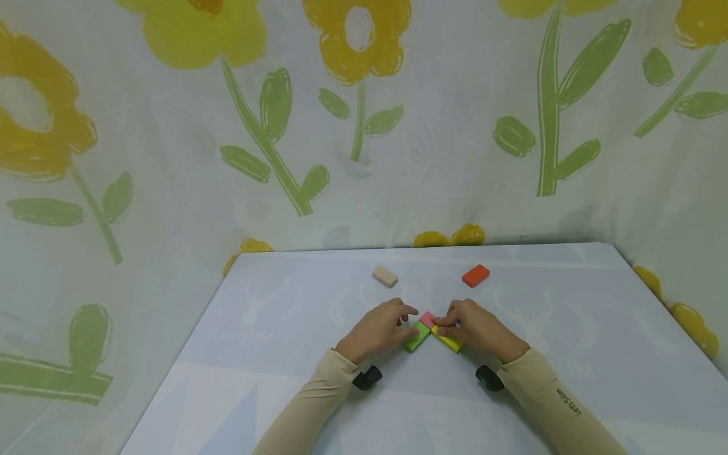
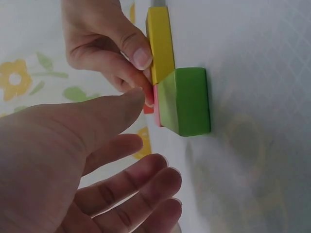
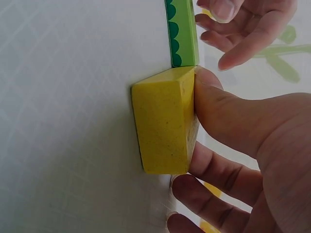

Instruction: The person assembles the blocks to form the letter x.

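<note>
Several small coloured blocks meet in a corner on the table between both hands. A green block slants down to the left and a yellow block slants down to the right. A pink block sits at the top of the corner against them. My left hand is beside the green block, thumb extended near its upper edge and other fingers loosely bent around nothing. My right hand rests its thumb on the yellow block's top, while its index finger reaches the pink block.
Farther back on the white patterned table lie a beige block at left and an orange-red block at right. A flower-printed curtain hangs behind the table's far edge.
</note>
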`<state>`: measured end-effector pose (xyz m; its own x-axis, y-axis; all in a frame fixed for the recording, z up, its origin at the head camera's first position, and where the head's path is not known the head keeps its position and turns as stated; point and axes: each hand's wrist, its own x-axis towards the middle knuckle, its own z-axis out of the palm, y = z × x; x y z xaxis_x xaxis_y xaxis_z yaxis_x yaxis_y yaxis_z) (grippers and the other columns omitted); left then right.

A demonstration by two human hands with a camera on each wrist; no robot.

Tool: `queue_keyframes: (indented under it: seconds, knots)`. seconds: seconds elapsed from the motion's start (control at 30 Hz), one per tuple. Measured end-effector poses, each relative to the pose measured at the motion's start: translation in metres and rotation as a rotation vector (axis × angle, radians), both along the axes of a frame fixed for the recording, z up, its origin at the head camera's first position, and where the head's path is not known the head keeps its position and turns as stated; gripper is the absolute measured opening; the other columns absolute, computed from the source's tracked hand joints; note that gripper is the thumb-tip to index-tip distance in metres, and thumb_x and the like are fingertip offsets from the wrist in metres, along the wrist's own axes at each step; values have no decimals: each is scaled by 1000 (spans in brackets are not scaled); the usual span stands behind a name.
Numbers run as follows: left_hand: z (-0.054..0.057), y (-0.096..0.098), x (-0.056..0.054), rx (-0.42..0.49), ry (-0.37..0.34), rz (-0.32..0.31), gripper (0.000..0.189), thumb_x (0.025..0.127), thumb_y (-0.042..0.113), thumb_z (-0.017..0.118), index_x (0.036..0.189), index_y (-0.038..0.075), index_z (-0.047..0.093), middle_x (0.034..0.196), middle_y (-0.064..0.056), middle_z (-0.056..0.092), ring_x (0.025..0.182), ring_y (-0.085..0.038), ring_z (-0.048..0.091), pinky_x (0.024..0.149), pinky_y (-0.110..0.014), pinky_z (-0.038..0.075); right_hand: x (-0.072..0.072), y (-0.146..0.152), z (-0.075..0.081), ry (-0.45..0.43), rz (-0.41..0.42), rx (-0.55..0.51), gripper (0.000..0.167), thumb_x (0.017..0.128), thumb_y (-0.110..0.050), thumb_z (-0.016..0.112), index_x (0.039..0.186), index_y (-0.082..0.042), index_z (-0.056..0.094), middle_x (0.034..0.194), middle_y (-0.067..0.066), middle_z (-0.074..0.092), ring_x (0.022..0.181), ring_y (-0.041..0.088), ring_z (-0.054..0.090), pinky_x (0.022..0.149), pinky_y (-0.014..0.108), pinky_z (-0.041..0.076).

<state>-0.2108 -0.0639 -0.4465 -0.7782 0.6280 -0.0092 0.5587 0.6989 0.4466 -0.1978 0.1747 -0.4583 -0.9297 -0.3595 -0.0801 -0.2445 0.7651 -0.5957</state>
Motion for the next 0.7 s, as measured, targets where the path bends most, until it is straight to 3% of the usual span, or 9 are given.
queue_keyframes:
  seconds: [0.17, 0.4, 0.7]
  knots:
    - [-4, 1, 0, 4, -6, -13, 42, 97, 32, 73, 135, 14, 69, 114, 0, 68, 102, -10, 64, 84, -20, 53, 1, -1, 1, -19, -12, 0, 30, 88, -17, 82, 117, -9, 79, 83, -2, 62, 75, 14, 50, 61, 21, 44]
    - [-10, 3, -2, -11, -8, -25, 41, 96, 32, 75, 134, 17, 71, 109, 2, 65, 87, -4, 53, 76, -17, 46, 1, -1, 1, -6, -4, -10, 28, 88, -17, 82, 115, -9, 79, 83, -3, 63, 75, 13, 50, 61, 20, 43]
    - [-10, 5, 0, -44, 7, -45, 42, 96, 32, 74, 135, 18, 70, 108, 1, 63, 85, -3, 50, 72, -15, 44, 0, 0, 1, -2, 2, -17, 27, 88, -17, 81, 114, -9, 80, 82, -3, 63, 75, 13, 50, 60, 20, 43]
